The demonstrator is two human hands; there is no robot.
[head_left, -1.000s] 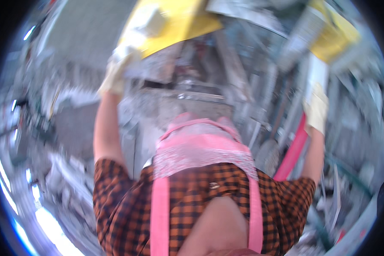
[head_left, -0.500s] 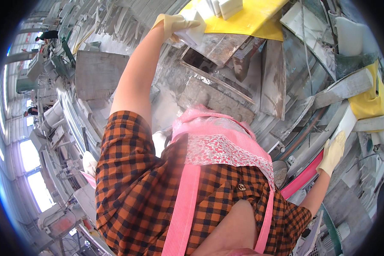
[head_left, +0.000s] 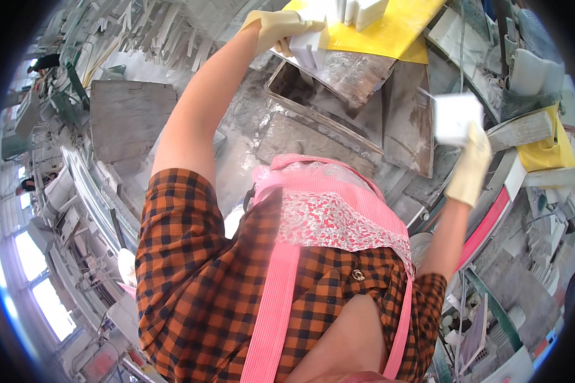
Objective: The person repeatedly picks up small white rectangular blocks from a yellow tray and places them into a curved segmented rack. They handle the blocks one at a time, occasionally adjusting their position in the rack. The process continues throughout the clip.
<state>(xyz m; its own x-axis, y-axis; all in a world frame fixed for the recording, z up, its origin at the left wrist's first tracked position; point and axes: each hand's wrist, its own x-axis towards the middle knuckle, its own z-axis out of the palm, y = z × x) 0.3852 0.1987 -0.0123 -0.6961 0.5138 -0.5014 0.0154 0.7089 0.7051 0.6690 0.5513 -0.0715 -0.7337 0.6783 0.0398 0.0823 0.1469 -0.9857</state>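
My left hand (head_left: 281,30), in a pale cream glove, is closed on a white block (head_left: 309,50) beside the front edge of a yellow sheet (head_left: 390,39). More white blocks (head_left: 369,13) stand on that sheet. On the right, my right hand (head_left: 473,163), gloved the same way, grips a squarish white slab (head_left: 455,120) by its lower corner. The slab is raised in the air and slightly blurred, apart from the left block. The fingers of the right hand are partly hidden by the slab and by blur.
An open wooden box frame (head_left: 326,118) lies ahead of my pink apron, with weathered boards (head_left: 409,121) to its right. A grey board (head_left: 131,118) stands at the left. A second yellow sheet (head_left: 546,153) hangs over a beam at the right. Thin offcut strips (head_left: 166,32) lie far left.
My right hand has risen inward from the right-hand bench and now has a white slab in view. My left hand, with its block, has shifted slightly right.
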